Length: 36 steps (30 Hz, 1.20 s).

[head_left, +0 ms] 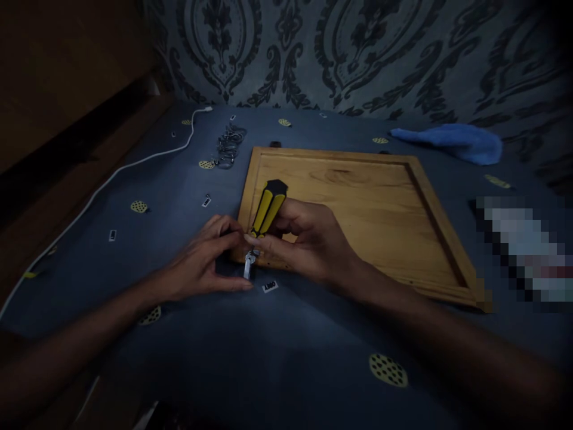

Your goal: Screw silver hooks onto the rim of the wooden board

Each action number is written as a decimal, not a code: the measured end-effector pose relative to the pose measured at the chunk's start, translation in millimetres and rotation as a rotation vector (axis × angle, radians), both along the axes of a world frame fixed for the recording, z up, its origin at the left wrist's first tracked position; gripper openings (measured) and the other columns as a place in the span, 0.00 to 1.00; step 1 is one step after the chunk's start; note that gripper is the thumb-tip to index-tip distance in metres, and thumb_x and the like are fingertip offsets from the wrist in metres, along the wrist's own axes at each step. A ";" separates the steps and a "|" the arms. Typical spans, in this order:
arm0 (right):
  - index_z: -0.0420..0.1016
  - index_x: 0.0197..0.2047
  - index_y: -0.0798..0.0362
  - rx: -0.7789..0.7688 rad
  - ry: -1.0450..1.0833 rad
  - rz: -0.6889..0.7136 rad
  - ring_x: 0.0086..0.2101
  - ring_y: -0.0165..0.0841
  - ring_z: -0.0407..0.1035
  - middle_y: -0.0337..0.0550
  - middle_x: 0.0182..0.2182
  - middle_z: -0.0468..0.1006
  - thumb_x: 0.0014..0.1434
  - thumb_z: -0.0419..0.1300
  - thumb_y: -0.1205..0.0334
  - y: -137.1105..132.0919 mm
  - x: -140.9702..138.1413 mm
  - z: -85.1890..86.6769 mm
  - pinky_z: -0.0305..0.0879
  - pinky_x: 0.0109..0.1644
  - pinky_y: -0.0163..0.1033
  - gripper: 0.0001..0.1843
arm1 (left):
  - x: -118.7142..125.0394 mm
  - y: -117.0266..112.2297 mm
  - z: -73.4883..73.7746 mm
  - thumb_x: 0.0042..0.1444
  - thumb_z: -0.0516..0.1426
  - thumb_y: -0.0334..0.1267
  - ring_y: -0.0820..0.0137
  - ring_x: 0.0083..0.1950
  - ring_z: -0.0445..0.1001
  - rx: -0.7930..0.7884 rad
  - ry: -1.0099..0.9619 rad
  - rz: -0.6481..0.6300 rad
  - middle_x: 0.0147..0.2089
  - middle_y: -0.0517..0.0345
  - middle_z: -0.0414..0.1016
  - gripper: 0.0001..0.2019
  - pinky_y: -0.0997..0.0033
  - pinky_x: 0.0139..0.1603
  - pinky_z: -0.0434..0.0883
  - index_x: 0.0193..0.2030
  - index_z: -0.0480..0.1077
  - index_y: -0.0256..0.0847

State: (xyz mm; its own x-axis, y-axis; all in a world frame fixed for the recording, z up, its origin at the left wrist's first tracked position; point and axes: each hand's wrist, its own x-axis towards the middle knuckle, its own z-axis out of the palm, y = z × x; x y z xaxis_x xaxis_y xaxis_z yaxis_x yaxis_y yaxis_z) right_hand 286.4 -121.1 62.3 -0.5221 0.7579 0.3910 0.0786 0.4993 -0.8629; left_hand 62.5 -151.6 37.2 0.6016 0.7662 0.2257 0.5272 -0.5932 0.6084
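My right hand is closed around a yellow and black screwdriver, its handle pointing up and away from me. The tip goes down to a small silver metal piece at the near left corner of a wooden tray. My left hand rests on the blue cloth beside that corner, fingers curled and pinched at the metal piece. Exactly how the fingertips grip it is hard to see in the dim light.
A pile of metal rings and clips lies at the back left. A white cable runs along the left side. A blue cloth lies at the back right. Small tags are scattered on the blue patterned cover.
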 end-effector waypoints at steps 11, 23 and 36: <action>0.68 0.61 0.53 -0.187 0.043 0.174 0.41 0.33 0.79 0.41 0.42 0.80 0.65 0.64 0.65 -3.6 5.0 20.4 0.78 0.46 0.39 0.22 | -1.2 0.9 0.2 0.60 0.65 0.60 0.58 0.53 0.68 0.013 0.013 0.001 0.53 0.53 0.71 0.27 0.56 0.57 0.70 0.57 0.73 0.45; 0.81 0.37 0.55 -0.193 0.146 0.186 0.21 0.23 0.69 0.34 0.27 0.78 0.65 0.69 0.60 -8.2 6.8 32.8 0.69 0.24 0.29 0.07 | -0.8 0.4 1.5 0.60 0.66 0.59 0.57 0.55 0.70 0.015 0.000 -0.004 0.53 0.53 0.73 0.25 0.53 0.59 0.71 0.55 0.74 0.46; 0.79 0.43 0.55 -0.150 0.044 0.247 0.28 0.24 0.77 0.38 0.37 0.81 0.68 0.65 0.66 -4.9 17.0 47.9 0.78 0.34 0.31 0.03 | 0.2 -0.1 3.1 0.60 0.65 0.60 0.57 0.52 0.70 0.039 0.016 -0.005 0.52 0.53 0.72 0.24 0.53 0.58 0.70 0.52 0.74 0.43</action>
State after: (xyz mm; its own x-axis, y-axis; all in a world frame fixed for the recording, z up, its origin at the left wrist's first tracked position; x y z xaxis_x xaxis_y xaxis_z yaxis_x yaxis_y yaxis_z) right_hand 303.4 -126.0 110.2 -0.6832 0.6609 0.3106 -0.0687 0.3653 -0.9284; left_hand 62.7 -151.6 40.3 0.6094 0.7538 0.2459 0.5337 -0.6193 0.5759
